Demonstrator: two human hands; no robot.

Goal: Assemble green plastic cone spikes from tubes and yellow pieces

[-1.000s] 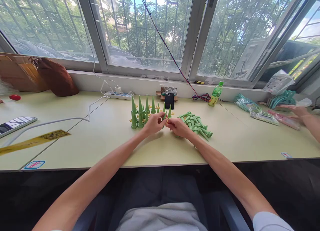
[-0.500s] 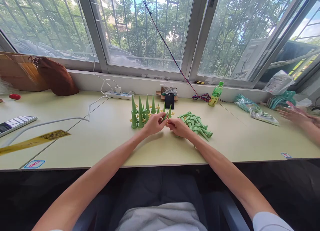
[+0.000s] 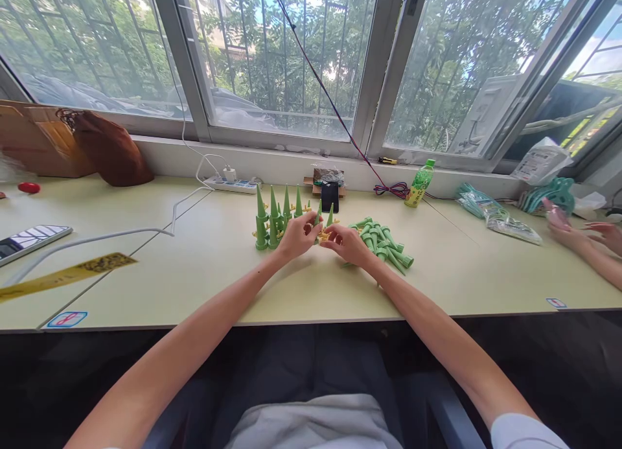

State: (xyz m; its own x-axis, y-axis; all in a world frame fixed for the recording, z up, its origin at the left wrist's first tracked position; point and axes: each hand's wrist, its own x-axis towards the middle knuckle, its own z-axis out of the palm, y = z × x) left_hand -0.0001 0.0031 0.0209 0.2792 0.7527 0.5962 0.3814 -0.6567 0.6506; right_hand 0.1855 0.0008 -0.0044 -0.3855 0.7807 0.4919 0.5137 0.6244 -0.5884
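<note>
My left hand point(image 3: 298, 236) is curled, thumb and fingers closed at a green cone-shaped watering spike point(image 3: 318, 214) held near upright. The fingertips of my right hand point(image 3: 350, 244) close on a small yellow valve point(image 3: 323, 237) at the spike's lower end; the exact joint is partly hidden by fingers. Left of my hands, several green spikes with yellow valves stand points up in rows point(image 3: 262, 232). Another standing spike point(image 3: 331, 214) rises just behind my right fingers. To the right, a loose pile of green spikes point(image 3: 383, 241) lies on the table, partly behind my right hand.
A phone point(image 3: 329, 196) leans on a small box behind the spikes. A green bottle point(image 3: 420, 183), a power strip point(image 3: 233, 184) and bagged items point(image 3: 514, 225) line the back. Yellow tape point(image 3: 72, 275) hangs at left. Another person's hands point(image 3: 583, 238) work at the right edge.
The spike in my left hand has gone from tilted to more upright. My right fingers have spread slightly and show the yellow valve. The other person's hands moved slightly.
</note>
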